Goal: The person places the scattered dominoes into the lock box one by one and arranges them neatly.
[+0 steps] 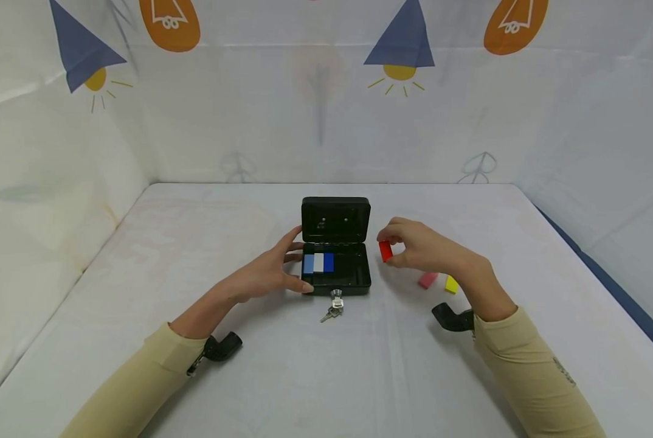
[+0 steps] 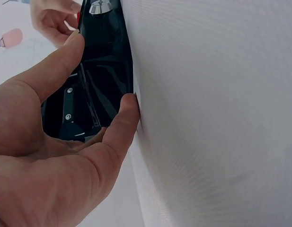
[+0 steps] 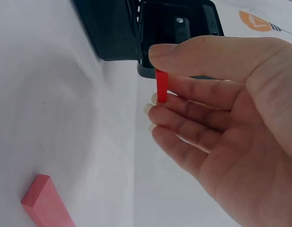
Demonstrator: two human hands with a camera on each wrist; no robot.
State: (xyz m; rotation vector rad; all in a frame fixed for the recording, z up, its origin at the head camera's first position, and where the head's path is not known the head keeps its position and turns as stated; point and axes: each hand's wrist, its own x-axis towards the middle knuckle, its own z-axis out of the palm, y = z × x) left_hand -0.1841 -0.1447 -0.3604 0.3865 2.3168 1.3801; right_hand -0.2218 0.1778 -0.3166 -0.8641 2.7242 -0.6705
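Observation:
A black metal cash box (image 1: pixel 352 267) stands on the table with its lid (image 1: pixel 335 213) raised. Inside, along its left wall, a light blue block (image 1: pixel 308 264), a white block (image 1: pixel 318 262) and a dark blue block (image 1: pixel 329 262) lie side by side. My left hand (image 1: pixel 269 272) holds the box by its left side, thumb at the front corner and fingers along the wall. Just right of the box, above the table, my right hand (image 1: pixel 422 246) pinches a red block (image 1: pixel 385 252) between thumb and fingers.
Under my right forearm, a pink block (image 1: pixel 427 280) and a yellow block (image 1: pixel 451 285) lie on the white table (image 1: pixel 326 377). Keys (image 1: pixel 333 312) hang from the lock at the box's front. A printed white cloth wall (image 1: pixel 266 115) rises behind the table.

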